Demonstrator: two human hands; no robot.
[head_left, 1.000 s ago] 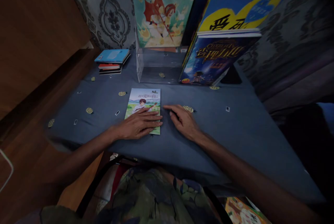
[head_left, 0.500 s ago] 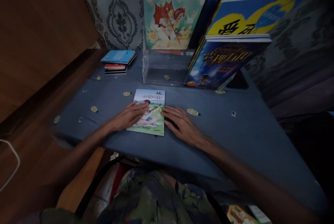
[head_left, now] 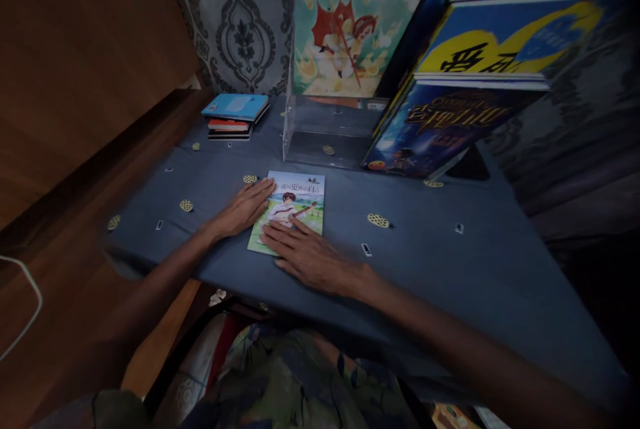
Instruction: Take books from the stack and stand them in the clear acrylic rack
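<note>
Resting spread fingers on the booklet, below a clear stand and stacked books

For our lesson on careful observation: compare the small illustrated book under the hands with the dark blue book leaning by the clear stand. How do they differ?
The small book lies flat on the blue cloth; the dark blue book leans tilted. The small book has a pale, green-and-sky cover; the dark blue book is night-toned with gold lettering. The left hand and right hand rest on the small book; nothing touches the dark blue book. Both show illustrated covers.
</note>
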